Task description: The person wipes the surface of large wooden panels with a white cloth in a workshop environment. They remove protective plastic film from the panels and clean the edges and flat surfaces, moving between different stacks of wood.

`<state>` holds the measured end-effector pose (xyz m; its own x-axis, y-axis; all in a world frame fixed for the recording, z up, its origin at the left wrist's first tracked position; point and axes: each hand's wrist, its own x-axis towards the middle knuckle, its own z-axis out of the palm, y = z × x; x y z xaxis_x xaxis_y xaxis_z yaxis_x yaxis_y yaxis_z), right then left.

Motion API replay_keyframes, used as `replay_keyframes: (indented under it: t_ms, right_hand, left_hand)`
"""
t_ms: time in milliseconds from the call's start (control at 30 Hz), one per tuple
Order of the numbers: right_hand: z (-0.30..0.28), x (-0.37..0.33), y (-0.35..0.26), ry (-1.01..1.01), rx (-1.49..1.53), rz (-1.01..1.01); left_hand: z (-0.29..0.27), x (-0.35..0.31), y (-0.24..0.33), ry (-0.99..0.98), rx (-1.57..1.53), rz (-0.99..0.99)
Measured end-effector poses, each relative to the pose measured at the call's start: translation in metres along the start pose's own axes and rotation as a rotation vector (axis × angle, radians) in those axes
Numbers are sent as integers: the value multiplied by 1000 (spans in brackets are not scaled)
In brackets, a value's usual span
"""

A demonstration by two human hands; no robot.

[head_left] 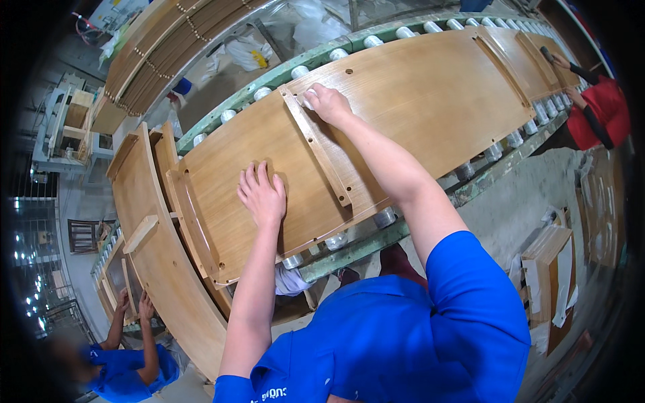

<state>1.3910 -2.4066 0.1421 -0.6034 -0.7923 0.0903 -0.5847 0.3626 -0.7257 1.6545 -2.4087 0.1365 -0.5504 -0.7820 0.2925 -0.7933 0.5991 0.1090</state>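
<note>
A broad brown wooden panel (423,101) lies on the roller conveyor in front of me. Across its middle runs a light wooden strip (314,142) with holes in it. My right hand (329,106) is closed around a small white wad (310,99), perhaps cloth or paper, at the far end of this strip. To the left, my left hand (262,196) rests flat on the panel with its fingers spread, holding nothing. Another holed strip (195,228) crosses the panel's left end.
Beneath the panel, white rollers (299,72) sit in a green frame (363,246). A second panel (168,269) stands close at the left. One person in blue (127,366) is at lower left; another in red (600,114) works at far right. Wrapped boards (547,282) stand at right.
</note>
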Motion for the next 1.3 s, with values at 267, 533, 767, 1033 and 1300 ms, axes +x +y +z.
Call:
replay_keyframes:
  t_ms: [267,533,767,1033,1300]
  right_hand:
    - [-15,-69,15,-38,88,-49]
    - [-40,-151,23,-119,143,-74]
    - [-59,-204,27,-160,98,-25]
    - [-56,-209,21,-96,38,-20]
    - [-71,-237,14,-162,10,7]
  left_hand:
    - [5,-1,1,59,34,28]
    - [7,-4,-4,79,52,30]
    - [7,-4,-2,15,36,-1]
    - [8,-4,-2,19,42,3]
    - [12,-6,-4,42,33,8]
